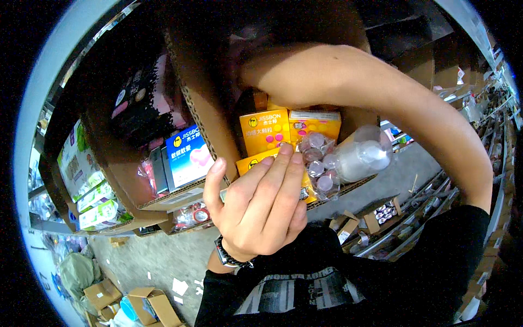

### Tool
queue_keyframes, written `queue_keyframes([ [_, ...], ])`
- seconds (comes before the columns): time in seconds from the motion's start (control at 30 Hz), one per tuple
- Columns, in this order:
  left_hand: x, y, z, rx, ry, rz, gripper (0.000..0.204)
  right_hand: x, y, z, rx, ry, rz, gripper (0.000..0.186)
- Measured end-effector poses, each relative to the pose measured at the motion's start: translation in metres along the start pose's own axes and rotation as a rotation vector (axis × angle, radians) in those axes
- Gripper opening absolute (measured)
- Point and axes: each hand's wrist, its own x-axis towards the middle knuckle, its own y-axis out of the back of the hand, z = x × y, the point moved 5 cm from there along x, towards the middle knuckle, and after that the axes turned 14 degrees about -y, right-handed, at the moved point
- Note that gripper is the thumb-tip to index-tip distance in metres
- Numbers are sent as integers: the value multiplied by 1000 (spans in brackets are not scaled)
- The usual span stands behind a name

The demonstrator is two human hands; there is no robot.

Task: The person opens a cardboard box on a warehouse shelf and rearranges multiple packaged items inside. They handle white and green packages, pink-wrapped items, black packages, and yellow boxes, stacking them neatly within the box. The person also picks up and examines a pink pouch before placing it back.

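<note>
My left hand (259,210), a watch at its wrist, lies with fingers stretched out over small yellow boxes in a cardboard carton. Its fingertips touch or hover just over a lower yellow box (251,162). Behind them stand a yellow box with pink dots (265,131) and another yellow box (316,125). Beside the fingertips is a clear bag of small round pieces with pale lilac tops (321,169). To its right lies a clear, whitish rounded plastic item (364,155). My right forearm (376,82) arches over the carton, and its hand is lost in the dark carton depth.
A corrugated carton wall (190,95) separates off a left carton holding a blue box (188,156). Green-and-white packs (84,169) stand farther left. Below are a grey floor (150,256) with paper scraps, open cartons (155,308) and a green sack (79,272). Shelving with goods runs along the right.
</note>
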Motion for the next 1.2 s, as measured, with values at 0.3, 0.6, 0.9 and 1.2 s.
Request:
queue_keyframes([
  [0.3, 0, 1, -1, -2, 1, 5, 31, -17, 24, -25, -39, -26, -93, 27],
  [0.6, 0, 1, -1, -16, -13, 27, 29, -10, 3, -36, -88, 70, -284, 24],
  [0.9, -27, 3, 4, -54, -44, 281, 17, -25, 61, -19, 81, -81, 208, 34],
  [1.2, -46, 0, 1, -82, -23, 272, 18, 15, 36, -8, -126, -71, 41, 39],
])
